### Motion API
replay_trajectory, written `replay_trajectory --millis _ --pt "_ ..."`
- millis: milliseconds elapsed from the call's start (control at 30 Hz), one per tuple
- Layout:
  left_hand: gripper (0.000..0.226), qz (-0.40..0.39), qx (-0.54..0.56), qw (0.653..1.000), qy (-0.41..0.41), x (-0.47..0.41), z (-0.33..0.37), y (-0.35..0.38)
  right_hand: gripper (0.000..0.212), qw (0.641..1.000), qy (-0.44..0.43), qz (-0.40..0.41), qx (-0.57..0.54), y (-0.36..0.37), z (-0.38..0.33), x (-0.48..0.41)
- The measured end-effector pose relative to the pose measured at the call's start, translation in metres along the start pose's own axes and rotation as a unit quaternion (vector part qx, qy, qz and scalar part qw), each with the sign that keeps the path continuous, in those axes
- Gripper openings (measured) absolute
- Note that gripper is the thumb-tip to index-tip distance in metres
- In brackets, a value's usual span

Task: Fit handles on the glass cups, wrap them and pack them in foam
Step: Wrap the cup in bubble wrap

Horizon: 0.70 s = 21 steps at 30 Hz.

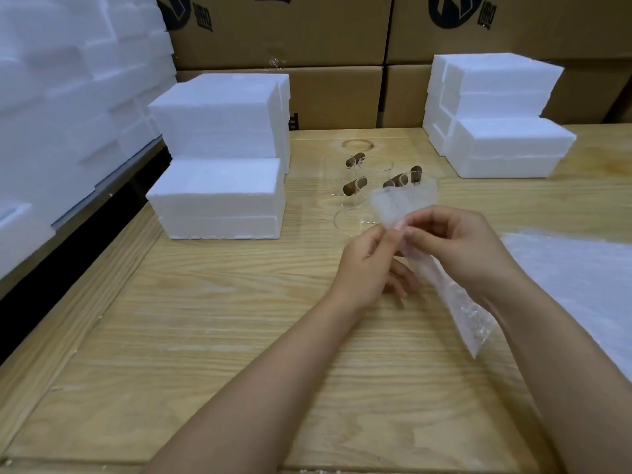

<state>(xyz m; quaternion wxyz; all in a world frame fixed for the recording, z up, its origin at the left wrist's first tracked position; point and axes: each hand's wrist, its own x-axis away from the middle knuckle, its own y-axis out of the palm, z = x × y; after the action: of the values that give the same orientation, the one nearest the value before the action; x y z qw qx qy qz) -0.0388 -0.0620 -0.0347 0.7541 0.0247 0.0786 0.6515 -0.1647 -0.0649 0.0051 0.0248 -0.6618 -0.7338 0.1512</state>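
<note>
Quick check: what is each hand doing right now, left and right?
Left hand: thumb and fingers pinch the bubble wrap at its upper part.
Right hand: pinches the same bubble wrap, right beside the left.

the bubble wrap piece (393, 203) hides part of the glass cups (349, 218) toward the table's far edge; clear and blurred, their number cannot be told. the wrap sheet (581, 275) at the table's right edge and the prints on the cardboard boxes (307, 29) are cut off by the frame.
</note>
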Motion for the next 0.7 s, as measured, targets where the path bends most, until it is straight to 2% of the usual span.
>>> replay_trajectory --millis 133,300,433,533,700 --pt "0.024 -0.005 0.0 1.0 -0.009 -0.001 0.0 0.001 0.024 0.999 0.026 -0.032 -0.025 -0.006 0.009 0.001" --pt "0.021 0.008 -0.012 1.0 0.0 -0.002 0.0 -0.001 0.018 0.998 0.044 0.015 -0.047 -0.009 0.011 0.001" --pt "0.015 0.026 -0.041 0.998 0.031 -0.002 -0.001 -0.003 0.009 0.997 0.057 0.015 -0.056 -0.014 0.014 0.002" --pt "0.01 0.041 -0.04 0.998 0.041 -0.002 -0.001 -0.005 0.012 0.996 0.047 0.023 -0.071 -0.019 0.017 0.003" --pt "0.026 0.06 -0.067 0.994 0.063 -0.003 -0.003 -0.004 0.025 0.992 -0.002 0.024 -0.125 -0.023 0.017 0.003"
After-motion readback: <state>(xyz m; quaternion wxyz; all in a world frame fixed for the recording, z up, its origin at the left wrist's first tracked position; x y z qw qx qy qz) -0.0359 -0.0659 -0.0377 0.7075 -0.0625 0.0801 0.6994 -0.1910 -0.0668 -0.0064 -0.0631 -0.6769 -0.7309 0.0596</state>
